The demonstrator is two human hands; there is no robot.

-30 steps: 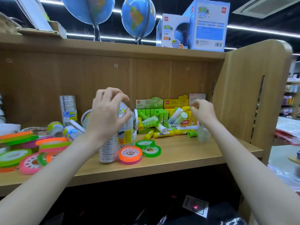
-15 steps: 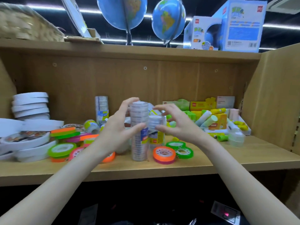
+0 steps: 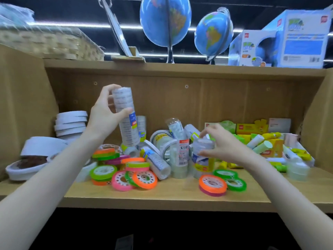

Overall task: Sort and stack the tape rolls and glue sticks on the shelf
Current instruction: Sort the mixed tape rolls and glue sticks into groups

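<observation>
1. A tall wrapped stack of clear tape rolls [image 3: 126, 117] is gripped by the left hand [image 3: 106, 114] and held, slightly tilted, above the wooden shelf [image 3: 167, 195].
2. A shorter stack of clear tape [image 3: 203, 156], standing on the shelf, is clasped by the curled fingers of the right hand [image 3: 222, 145].
3. Neon tape rolls [image 3: 124, 170] are piled between the forearms.
4. Glue sticks [image 3: 261, 144] are heaped at the right end of the shelf.
5. White tape rolls [image 3: 70, 123] are stacked at the left.
</observation>
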